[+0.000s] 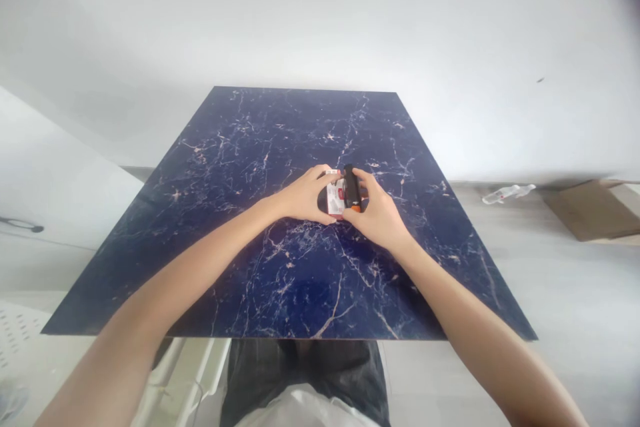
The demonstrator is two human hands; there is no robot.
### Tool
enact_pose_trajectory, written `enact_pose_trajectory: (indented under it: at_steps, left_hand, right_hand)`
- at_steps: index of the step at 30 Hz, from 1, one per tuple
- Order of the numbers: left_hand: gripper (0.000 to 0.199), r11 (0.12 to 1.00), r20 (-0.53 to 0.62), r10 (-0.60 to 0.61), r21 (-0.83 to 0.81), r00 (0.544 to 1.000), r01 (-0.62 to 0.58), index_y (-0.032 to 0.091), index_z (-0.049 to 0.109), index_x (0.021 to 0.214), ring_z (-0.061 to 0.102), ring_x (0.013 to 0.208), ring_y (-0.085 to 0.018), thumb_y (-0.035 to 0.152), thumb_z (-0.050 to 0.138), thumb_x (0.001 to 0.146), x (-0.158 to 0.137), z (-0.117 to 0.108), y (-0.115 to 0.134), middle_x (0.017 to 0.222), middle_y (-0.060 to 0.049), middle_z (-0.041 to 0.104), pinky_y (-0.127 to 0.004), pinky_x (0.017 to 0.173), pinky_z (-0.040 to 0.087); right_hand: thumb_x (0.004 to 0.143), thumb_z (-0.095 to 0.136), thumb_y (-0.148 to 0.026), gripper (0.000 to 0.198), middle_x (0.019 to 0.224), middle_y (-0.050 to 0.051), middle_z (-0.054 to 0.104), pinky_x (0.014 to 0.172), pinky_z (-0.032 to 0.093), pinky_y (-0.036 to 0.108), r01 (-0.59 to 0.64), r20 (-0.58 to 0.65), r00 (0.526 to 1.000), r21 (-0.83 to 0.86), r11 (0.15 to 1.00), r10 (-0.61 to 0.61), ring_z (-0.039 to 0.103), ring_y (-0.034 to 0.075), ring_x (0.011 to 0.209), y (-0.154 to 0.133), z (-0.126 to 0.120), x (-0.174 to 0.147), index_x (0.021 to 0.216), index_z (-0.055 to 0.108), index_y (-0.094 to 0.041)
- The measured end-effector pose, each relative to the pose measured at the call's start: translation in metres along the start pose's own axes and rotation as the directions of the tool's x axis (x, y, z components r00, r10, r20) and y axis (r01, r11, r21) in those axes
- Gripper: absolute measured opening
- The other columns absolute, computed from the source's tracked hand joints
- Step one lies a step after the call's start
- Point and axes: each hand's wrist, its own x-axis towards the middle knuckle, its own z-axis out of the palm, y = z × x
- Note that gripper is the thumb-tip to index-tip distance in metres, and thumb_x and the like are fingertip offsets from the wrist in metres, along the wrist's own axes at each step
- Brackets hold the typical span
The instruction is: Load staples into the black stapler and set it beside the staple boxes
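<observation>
Just past twelve o'clock from me, my left hand [303,195] curves round a white-and-red box [336,197] from its nine o'clock side. My right hand [383,213] grips a black item [351,188], fingers far, thumb near. That item sits at the box's three o'clock, long axis roughly twelve to six; my fingers hide whether they touch. Beyond the blue table [300,120], a clear plastic item [507,194] and cardboard box [595,210] lie towards two o'clock, out of the way.

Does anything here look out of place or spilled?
On the floor right of the table, a clear plastic item, perhaps a bottle, lies near a cardboard box, looking like stray litter. No spill shows on the table.
</observation>
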Motion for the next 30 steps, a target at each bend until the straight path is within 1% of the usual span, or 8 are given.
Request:
enact_pose_trajectory:
  at_steps: [4,9,11,14,19,22,25,30]
  left_hand:
    - [0.108,1.000,-0.036,0.018,-0.005,0.999,-0.018,0.021,0.039,0.161,0.046,0.142,-0.038,0.065,0.081,0.072,0.060,0.024,0.007,0.151,-0.017,0.044,-0.054,0.122,0.041]
    - [0.120,0.999,-0.041,-0.007,-0.041,0.999,0.005,0.020,0.027,0.167,0.041,0.145,-0.040,0.064,0.080,0.070,0.134,0.060,0.025,0.152,-0.018,0.044,-0.055,0.124,0.037]
    - [0.125,0.999,-0.022,0.011,-0.048,1.000,-0.012,0.017,0.021,0.169,0.039,0.148,-0.041,0.066,0.078,0.070,0.159,0.073,0.031,0.156,-0.020,0.040,-0.054,0.125,0.035]
    - [0.130,0.999,0.004,0.012,-0.045,1.000,-0.011,0.012,0.016,0.170,0.034,0.152,-0.043,0.070,0.076,0.069,0.185,0.087,0.037,0.164,-0.023,0.031,-0.053,0.126,0.033]
    - [0.135,1.000,0.037,-0.025,0.018,0.999,0.025,0.011,0.014,0.170,0.033,0.153,-0.048,0.071,0.076,0.066,0.202,0.093,0.039,0.169,-0.026,0.025,-0.056,0.126,0.028]
    - [0.135,0.999,0.059,-0.036,0.018,0.998,0.035,0.012,0.012,0.170,0.028,0.157,-0.046,0.071,0.075,0.066,0.201,0.091,0.041,0.171,-0.025,0.023,-0.056,0.127,0.025]
    - [0.136,0.999,0.073,-0.043,0.035,0.996,0.040,0.009,0.011,0.170,0.026,0.158,-0.045,0.070,0.075,0.068,0.198,0.088,0.043,0.172,-0.026,0.020,-0.053,0.127,0.025]
    - [0.135,0.999,0.077,-0.039,0.037,0.996,0.036,0.009,0.014,0.169,0.025,0.159,-0.045,0.071,0.076,0.068,0.197,0.088,0.044,0.173,-0.026,0.018,-0.053,0.128,0.025]
  right_hand:
    - [0.067,0.068,-0.024,0.084,0.129,0.011,0.072,0.096,0.056,0.053,-0.121,-0.147,0.982,-0.006,0.993,0.119,0.073,0.031,0.101,0.036,-0.027,0.026,0.150,0.051,-0.026]
    - [0.064,0.066,-0.027,0.083,0.130,0.010,0.073,0.100,0.054,0.049,-0.315,-0.350,0.878,0.094,0.945,0.327,0.071,0.032,0.111,0.087,-0.072,0.051,0.146,0.056,-0.023]
    - [0.063,0.064,-0.027,0.081,0.128,0.009,0.074,0.099,0.055,0.047,-0.342,-0.391,0.847,0.117,0.933,0.359,0.071,0.031,0.111,0.103,-0.088,0.054,0.144,0.058,-0.022]
    - [0.061,0.061,-0.027,0.078,0.123,0.009,0.075,0.095,0.055,0.045,-0.388,-0.401,0.827,0.096,0.916,0.393,0.071,0.030,0.107,0.120,-0.106,0.055,0.138,0.062,-0.021]
    - [0.060,0.061,-0.027,0.065,0.115,0.009,0.077,0.096,0.053,0.046,-0.418,-0.387,0.834,0.027,0.908,0.394,0.069,0.032,0.107,0.124,-0.116,0.054,0.123,0.070,-0.021]
    - [0.060,0.061,-0.027,0.067,0.119,0.012,0.076,0.097,0.052,0.047,-0.431,-0.392,0.831,-0.004,0.903,0.395,0.068,0.034,0.111,0.120,-0.115,0.054,0.126,0.068,-0.020]
    - [0.061,0.061,-0.027,0.069,0.120,0.013,0.075,0.097,0.052,0.048,-0.446,-0.397,0.824,-0.017,0.895,0.403,0.067,0.035,0.111,0.119,-0.113,0.054,0.129,0.066,-0.020]
    - [0.065,0.058,-0.029,0.065,0.121,0.012,0.075,0.097,0.053,0.046,-0.450,-0.403,0.815,0.010,0.893,0.416,0.067,0.033,0.111,0.125,-0.106,0.058,0.130,0.065,-0.022]
